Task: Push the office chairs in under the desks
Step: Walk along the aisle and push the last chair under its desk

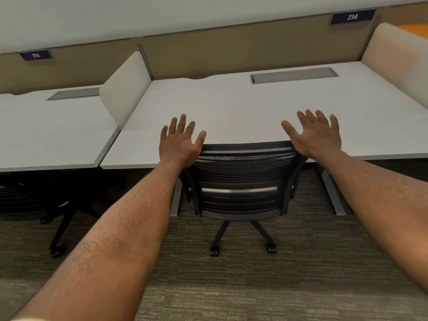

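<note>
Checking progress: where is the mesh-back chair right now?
Centre of the head view: the mesh-back chair is tucked against the front edge of desk 214, between the left hand and right hand.

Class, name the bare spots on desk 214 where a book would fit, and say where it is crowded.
Bare: desk 214 between the cable hatch and both hands. Crowded: front edge, with left hand, chair back and right hand.

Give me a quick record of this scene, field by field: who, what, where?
Actor: a person, bare forearms stretched forward
Left hand: open, fingers spread, at the backrest's top left corner
Right hand: open, fingers spread, at its top right corner
Chair: black mesh-backed office chair, seat tucked under the desk
Desk: white rectangular desk, numbered 214
Neighbour: another black chair under the left desk
Floor: grey-brown carpet
</note>
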Demonstrator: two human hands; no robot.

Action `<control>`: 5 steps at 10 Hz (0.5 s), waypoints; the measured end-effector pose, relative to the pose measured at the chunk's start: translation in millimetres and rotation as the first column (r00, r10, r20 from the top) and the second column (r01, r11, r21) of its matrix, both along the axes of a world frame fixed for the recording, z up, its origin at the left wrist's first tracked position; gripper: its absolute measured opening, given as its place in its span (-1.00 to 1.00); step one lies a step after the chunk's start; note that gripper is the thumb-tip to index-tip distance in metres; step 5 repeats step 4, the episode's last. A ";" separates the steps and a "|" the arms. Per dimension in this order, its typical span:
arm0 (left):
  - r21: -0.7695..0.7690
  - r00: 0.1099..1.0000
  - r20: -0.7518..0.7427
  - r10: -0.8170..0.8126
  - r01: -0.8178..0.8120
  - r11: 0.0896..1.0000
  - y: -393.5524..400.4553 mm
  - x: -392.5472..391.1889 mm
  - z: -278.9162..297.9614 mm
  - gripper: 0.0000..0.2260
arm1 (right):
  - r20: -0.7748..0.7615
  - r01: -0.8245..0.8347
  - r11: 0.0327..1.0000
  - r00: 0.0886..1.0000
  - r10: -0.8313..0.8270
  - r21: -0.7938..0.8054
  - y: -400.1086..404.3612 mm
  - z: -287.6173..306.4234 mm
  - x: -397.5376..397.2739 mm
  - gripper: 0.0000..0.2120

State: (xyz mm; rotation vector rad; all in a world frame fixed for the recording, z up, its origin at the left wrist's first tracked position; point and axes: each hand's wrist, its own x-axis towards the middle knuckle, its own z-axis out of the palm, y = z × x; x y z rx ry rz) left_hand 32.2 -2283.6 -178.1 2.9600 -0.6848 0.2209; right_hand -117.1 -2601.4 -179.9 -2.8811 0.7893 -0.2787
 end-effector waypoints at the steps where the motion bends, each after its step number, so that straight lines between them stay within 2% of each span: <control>1: -0.076 0.995 -0.029 0.091 -0.093 0.993 11.2 -20.0 -0.9 -0.23 | 0.142 0.031 0.999 0.989 -0.026 -0.033 23.4 3.5 -6.9 -0.15; 2: -0.155 0.992 0.011 0.123 -0.120 0.981 39.8 -54.7 -13.2 -0.21 | 0.197 -0.056 0.994 0.978 0.073 -0.094 60.8 0.2 -15.9 -0.22; 3: -0.170 0.989 -0.060 0.134 -0.142 0.975 99.6 -102.7 -22.3 -0.22 | 0.252 -0.163 0.981 0.950 0.185 -0.106 132.8 7.8 -17.9 -0.24; 4: -0.154 0.977 -0.045 0.208 -0.213 0.965 155.7 -141.0 -24.0 -0.21 | 0.236 -0.307 0.948 0.918 0.319 -0.087 199.3 7.5 -28.3 -0.24; 5: -0.154 0.977 -0.045 0.208 -0.213 0.965 155.7 -141.0 -24.0 -0.21 | 0.236 -0.307 0.948 0.918 0.319 -0.087 199.3 7.5 -28.3 -0.24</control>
